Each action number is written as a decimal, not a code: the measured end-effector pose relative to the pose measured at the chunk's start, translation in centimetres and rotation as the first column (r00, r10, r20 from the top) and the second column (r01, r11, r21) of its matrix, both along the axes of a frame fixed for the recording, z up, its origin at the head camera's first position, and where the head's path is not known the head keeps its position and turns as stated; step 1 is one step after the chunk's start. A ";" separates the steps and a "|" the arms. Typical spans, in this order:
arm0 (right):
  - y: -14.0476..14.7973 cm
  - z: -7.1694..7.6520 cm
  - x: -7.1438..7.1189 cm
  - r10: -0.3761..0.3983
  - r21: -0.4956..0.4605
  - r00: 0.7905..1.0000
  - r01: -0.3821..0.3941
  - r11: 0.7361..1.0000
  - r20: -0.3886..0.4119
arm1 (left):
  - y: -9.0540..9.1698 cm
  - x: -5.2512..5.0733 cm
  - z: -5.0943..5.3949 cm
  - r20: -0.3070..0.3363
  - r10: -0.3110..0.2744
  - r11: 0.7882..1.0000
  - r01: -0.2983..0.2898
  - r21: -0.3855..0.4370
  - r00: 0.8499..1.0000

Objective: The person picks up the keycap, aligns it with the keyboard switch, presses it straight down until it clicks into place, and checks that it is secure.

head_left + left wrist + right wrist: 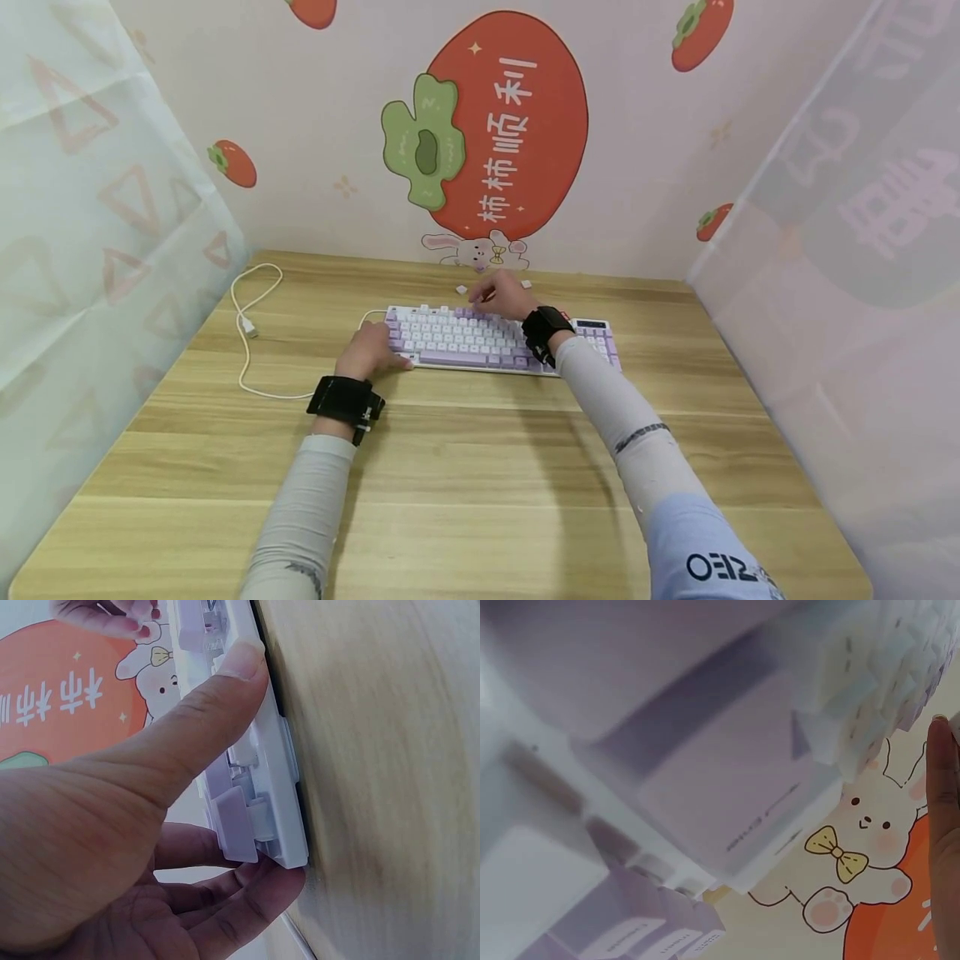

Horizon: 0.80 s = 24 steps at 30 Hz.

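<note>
Gripping, in the head view, the left end of a white-and-lilac plastic keyboard (457, 337) with the left hand (367, 350), thumb at the near corner. Reaching over the keyboard's top rows with the right hand (506, 296), with forearm slanted across its right part and wrist bent inward. Showing, in this view alone, two small white keycaps (461, 290) on the wood-grain table (465, 467) just beyond the keyboard, and a white-cabled USB plug (249, 327) to its left. Revealing, from the left wrist, thumb pad on the keyboard's near edge and bent fingers round its end. Catching also, above the keyboard, narrowly spaced right-hand fingertips (139, 631); cannot tell whether pinching anything. Magnifying, from the right wrist, the keyboard's blurred lilac Enter key (727, 772), with one finger (943, 817) beyond its far edge.
</note>
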State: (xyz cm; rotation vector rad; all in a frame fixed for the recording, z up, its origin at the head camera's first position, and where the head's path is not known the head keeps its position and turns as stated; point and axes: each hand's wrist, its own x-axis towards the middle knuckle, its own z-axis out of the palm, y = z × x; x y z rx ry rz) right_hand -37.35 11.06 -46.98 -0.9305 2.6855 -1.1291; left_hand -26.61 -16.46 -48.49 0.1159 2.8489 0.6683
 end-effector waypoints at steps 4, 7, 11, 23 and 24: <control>-0.2 0.0 0.1 -0.001 0.019 1.000 0.002 1.000 -0.016 | -0.2 0.0 0.0 0.004 -0.002 1.000 0.002 -0.004 1.000; -0.5 0.1 0.2 -0.004 0.028 1.000 0.005 1.000 -0.022 | -0.2 0.0 0.0 0.001 0.001 1.000 -0.001 0.000 1.000; -0.9 0.0 0.2 0.009 0.030 1.000 -0.008 1.000 -0.030 | -0.3 0.0 0.0 0.002 0.004 1.000 -0.004 0.005 1.000; -2.9 0.3 0.6 0.085 0.081 0.992 -0.077 0.994 -0.092 | 0.0 0.1 0.1 0.002 0.004 1.000 -0.004 0.012 1.000; -3.1 0.4 0.6 0.087 0.078 0.993 -0.081 0.994 -0.079 | 0.0 0.1 0.1 0.001 0.001 1.000 -0.002 0.011 1.000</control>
